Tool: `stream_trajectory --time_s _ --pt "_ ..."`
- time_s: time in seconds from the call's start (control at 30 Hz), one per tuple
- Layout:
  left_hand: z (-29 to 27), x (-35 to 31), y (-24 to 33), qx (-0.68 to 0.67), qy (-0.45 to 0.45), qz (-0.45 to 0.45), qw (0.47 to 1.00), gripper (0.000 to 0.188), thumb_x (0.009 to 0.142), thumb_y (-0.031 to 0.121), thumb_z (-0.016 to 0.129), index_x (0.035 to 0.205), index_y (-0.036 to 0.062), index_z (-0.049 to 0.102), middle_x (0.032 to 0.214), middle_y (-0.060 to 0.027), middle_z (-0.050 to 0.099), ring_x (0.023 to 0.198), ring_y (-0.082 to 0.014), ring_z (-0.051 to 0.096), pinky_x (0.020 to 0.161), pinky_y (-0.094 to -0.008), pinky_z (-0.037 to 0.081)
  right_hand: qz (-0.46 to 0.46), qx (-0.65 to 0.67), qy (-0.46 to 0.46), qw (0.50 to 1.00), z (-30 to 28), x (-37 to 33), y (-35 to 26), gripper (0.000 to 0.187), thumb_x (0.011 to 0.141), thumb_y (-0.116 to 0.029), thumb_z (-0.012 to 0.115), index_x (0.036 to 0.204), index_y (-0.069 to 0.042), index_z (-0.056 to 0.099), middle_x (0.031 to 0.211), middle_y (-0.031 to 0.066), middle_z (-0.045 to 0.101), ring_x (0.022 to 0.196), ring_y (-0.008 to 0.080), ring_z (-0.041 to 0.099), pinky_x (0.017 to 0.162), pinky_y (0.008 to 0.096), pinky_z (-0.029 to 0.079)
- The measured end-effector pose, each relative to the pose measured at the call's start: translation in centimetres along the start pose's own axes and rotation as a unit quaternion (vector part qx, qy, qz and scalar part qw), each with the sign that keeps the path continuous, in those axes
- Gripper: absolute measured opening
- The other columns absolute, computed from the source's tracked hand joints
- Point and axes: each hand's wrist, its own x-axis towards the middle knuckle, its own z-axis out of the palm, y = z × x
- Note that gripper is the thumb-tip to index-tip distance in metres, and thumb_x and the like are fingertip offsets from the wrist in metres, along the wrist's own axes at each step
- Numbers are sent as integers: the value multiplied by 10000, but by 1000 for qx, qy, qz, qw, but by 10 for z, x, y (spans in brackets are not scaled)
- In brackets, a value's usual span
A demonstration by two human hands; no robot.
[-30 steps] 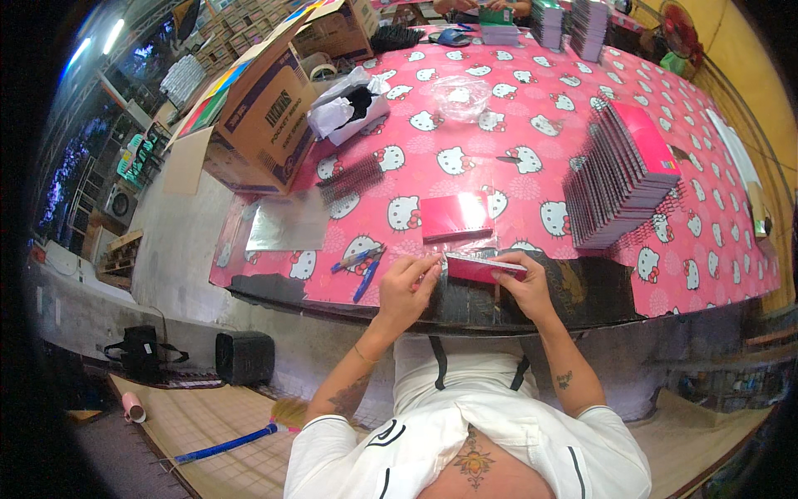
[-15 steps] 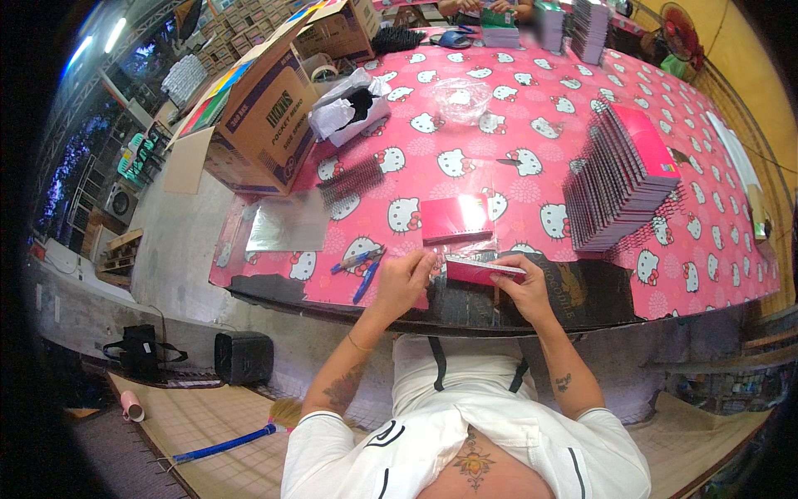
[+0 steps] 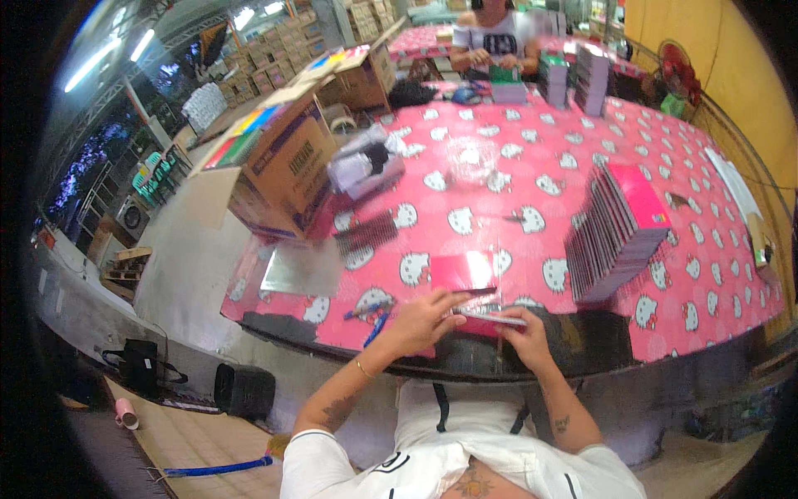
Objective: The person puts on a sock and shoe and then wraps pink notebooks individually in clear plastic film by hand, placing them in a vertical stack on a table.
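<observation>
A thin pink pocket notebook (image 3: 490, 317) is held low over the table's near edge, tilted so its pale page edge shows. My right hand (image 3: 527, 339) pinches its right end between thumb and fingers. Closed at the notebook's left end is my left hand (image 3: 420, 324), its fingertips slightly blurred. Another pink notebook (image 3: 460, 270) lies flat just beyond my hands, with a dark strip along its near side. Blue-handled pliers (image 3: 376, 327) rest left of my left hand, partly hidden by it.
A tall stack of pink spiral notebooks (image 3: 619, 229) stands at right. Loose black coils (image 3: 366, 235), a clear sheet (image 3: 301, 269), an open carton (image 3: 283, 170) and a wrapped bundle (image 3: 366, 170) lie at left. Clear plastic (image 3: 474, 160) lies mid-table. A co-worker (image 3: 495, 46) stands at the far side.
The view has tilted up, showing more of the co-worker. My left hand has moved right along the notebook, its fingers reaching further over it. The right hand still grips its end.
</observation>
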Motion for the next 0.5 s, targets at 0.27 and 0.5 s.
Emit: stream_trajectory --time_s 0.27,0.5 --pt "39 -6 15 251 82 4 964 613 930 450 550 1395 69 432 1477 -177 366 1414 -355 259 1110 -674 49 -15 114 68 991 11 -5 1 215 823 21 715 1018 -42 652 934 14 642 847 96 598 743 254 494" --pt "59 -14 21 306 103 -48 945 845 953 606 369 1525 11 193 1610 -180 131 1505 -332 0 1112 -641 -99 21 115 65 991 21 -16 -19 219 830 1 726 1025 -35 631 913 0 634 773 67 577 662 212 469"
